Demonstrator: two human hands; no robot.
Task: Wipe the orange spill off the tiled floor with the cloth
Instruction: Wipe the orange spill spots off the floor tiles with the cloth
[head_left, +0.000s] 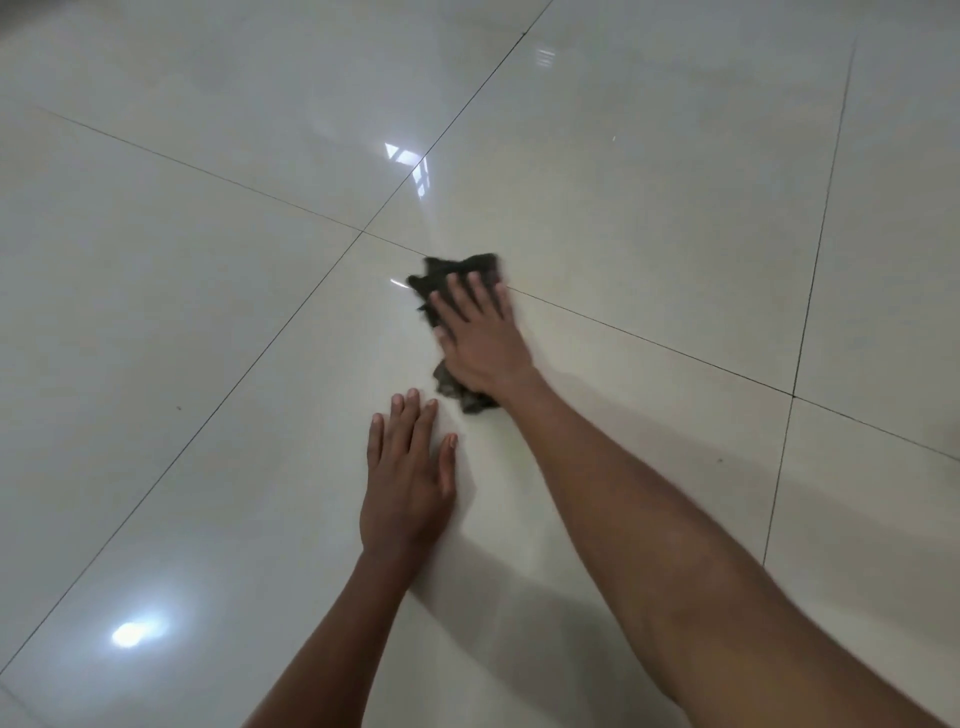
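A dark grey crumpled cloth (453, 270) lies on the glossy cream tiled floor (649, 208), over a grout line near the middle of the view. My right hand (480, 338) presses flat on top of it, fingers spread and pointing away from me, and the cloth shows beyond the fingertips and below the wrist. My left hand (410, 478) rests flat on the bare tile just in front of the cloth, palm down and holding nothing. No orange spill shows on the tiles; whatever is under the cloth is hidden. The cloth edges look blurred.
Large tiles with thin dark grout lines spread in every direction. Bright reflections of lights sit on the floor at the lower left (136, 633) and above the cloth (410, 163). A few tiny dark specks dot the tiles.
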